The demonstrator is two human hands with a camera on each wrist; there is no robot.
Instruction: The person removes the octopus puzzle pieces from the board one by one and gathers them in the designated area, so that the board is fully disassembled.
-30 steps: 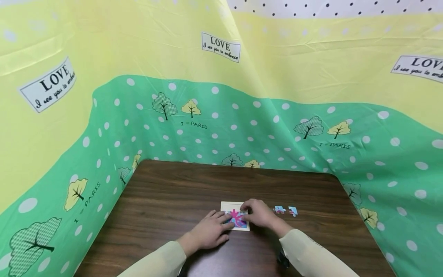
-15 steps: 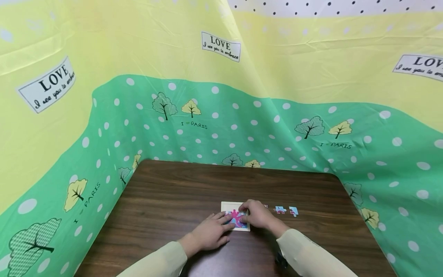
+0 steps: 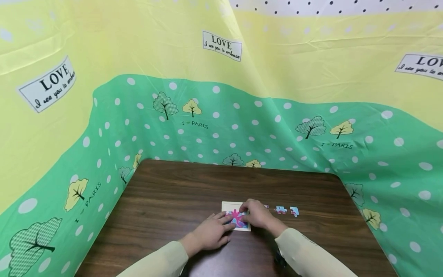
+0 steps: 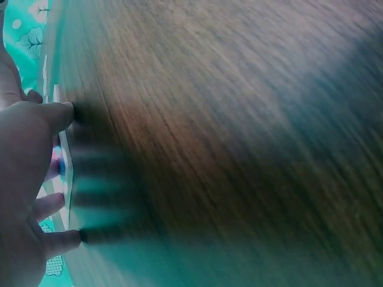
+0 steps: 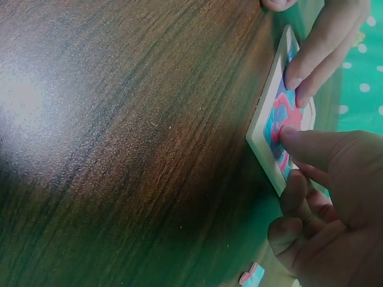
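A small jigsaw puzzle in a pale tray lies on the table, its lower part filled with a pink and blue picture. My left hand rests on the tray's left side, fingers extended and spread over the picture. From the right, my right hand holds a puzzle piece at the picture's right side between thumb and forefinger; the hand largely covers the piece. In the right wrist view the thumb presses on the pink part, while the other fingers curl by the tray's edge.
Loose puzzle pieces lie right of the tray: one light blue and pink, another at the far right, and one partly hidden behind the right hand. The dark wooden table is enclosed by a patterned curtain.
My right hand has shifted slightly left and in, uncovering part of a loose piece behind it. The left hand stays almost still on the puzzle.
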